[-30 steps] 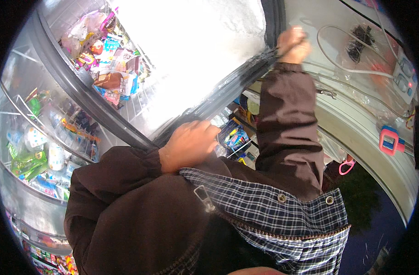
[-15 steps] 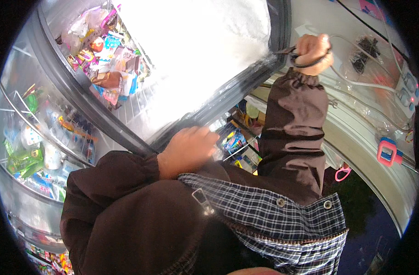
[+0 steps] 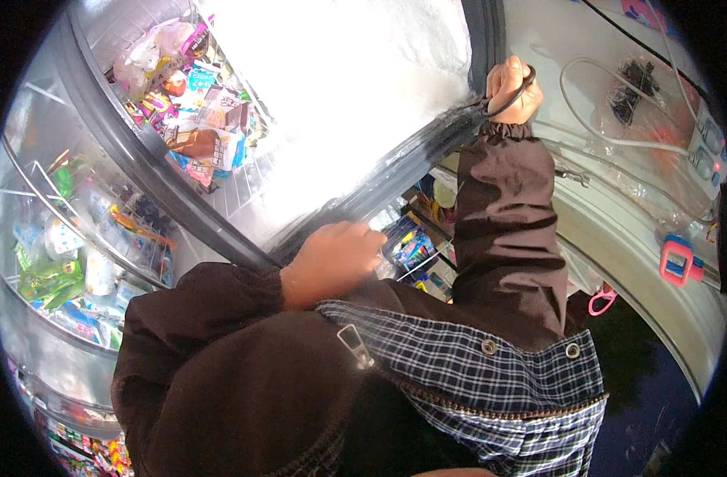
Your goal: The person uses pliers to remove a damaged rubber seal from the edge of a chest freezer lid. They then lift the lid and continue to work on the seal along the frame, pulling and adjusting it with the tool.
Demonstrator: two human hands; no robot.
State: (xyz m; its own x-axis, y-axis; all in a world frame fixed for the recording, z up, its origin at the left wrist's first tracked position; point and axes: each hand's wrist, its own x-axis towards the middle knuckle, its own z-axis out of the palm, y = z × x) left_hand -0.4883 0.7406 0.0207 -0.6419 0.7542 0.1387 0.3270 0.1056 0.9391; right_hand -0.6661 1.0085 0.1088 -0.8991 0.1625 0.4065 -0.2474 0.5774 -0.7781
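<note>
My right hand, at the upper right, is closed round the dark loop handles of a pair of scissors. The blades point left at the freezer's dark rim, beside a thick white layer of frost; their tips are hard to make out. Lower and to the left, my left hand is curled closed at the near end of that rim. Its palm side is hidden, so whatever it may hold does not show.
Packaged ice creams fill a wire basket at the upper left. Another glass-sided compartment with green packets stands at the far left. On the right lie a power strip with cables, a clear plastic bag and a pink-handled tool.
My right hand has moved left with the scissors, closer to the freezer rim, and its grip has turned. My left hand stays nearly in place, shifted slightly right in view.
</note>
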